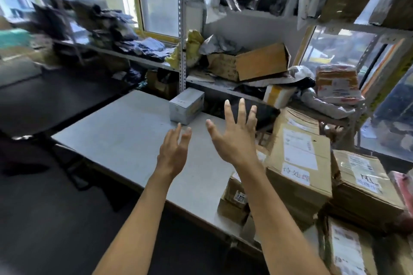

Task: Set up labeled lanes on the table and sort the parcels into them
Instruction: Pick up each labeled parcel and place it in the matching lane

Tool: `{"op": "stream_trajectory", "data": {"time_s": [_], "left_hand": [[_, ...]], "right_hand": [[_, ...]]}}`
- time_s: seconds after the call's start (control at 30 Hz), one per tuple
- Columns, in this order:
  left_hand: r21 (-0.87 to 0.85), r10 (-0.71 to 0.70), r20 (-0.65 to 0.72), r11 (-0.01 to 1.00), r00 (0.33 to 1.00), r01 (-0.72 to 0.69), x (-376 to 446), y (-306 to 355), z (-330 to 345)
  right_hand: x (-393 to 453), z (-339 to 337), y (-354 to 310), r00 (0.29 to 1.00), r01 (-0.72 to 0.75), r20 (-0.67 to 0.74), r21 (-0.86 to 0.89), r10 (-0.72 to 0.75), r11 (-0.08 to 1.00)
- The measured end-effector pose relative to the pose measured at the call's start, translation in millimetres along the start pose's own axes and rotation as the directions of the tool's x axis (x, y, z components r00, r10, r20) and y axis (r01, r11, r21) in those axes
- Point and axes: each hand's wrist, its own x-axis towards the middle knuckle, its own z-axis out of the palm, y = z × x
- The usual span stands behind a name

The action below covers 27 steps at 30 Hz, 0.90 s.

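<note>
While both of our arms reach out over the bench [125, 140], each grip is spread wide and holds nothing. Our left hand [173, 154] hovers with its fingers loosely fanned; our right hand [234, 138], just beside it and a little farther forward, has all fingers splayed and the palm turned away from us.

Beneath the hands, the bench top is a flat, pale grey slab, matte and faintly scuffed. Just beyond the left hand's fingertips stands a small grey box [187, 105], a neat rectangular carton with smooth faces and crisp edges, upright at the far edge of the bench.

To the right of the right hand, the parcels crowd together. A tall brown cardboard box [299, 163] stands close by the wrist; its corrugated faces carry white printed labels and a handwritten white slip. Farther right lies another cardboard box [364, 183], dented, with glossy tape and more labels. Below the right forearm sits a smaller taped carton [234, 198].

Beyond the right hand's fingertips lies a flat black package [263, 111], smooth and dark. Past it, metal shelving [182, 29] holds an open cardboard box [257, 62], crumpled grey plastic mailers and soft dark bundles, much of it blurred.
</note>
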Motion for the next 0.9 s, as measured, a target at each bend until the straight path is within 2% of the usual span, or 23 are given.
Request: {"op": "stream_trajectory", "data": {"time_s": [0.1,0.23,0.5,0.7,0.9], "left_hand": [[-0.021,-0.024,-0.029,0.999,0.999,0.024,13.6,-16.5,-26.8],[-0.039,-0.021,-0.008,0.999,1.0,0.021,52.8,-42.9,-51.9],[-0.097,0.095,0.143,0.992,0.985,-0.081,161.7,-75.1,-101.4],[-0.128,0.088,0.223,0.99,0.971,-0.06,220.2,-94.6,-131.1],[-0.172,0.022,0.259,0.985,0.966,0.024,272.8,-105.4,-131.1]], "right_hand": [[10.4,29.8,-22.2,0.998,0.015,0.06,0.022,-0.017,1.0],[30.0,66.9,-43.7,0.99,-0.039,0.136,0.045,0.032,0.998],[94.8,140.8,-95.3,0.965,-0.245,0.12,0.119,0.231,0.962],[133.6,178.8,-126.4,0.937,-0.336,0.146,0.11,0.319,0.936],[185.4,208.6,-128.7,0.904,-0.399,0.199,0.08,0.378,0.914]]}}
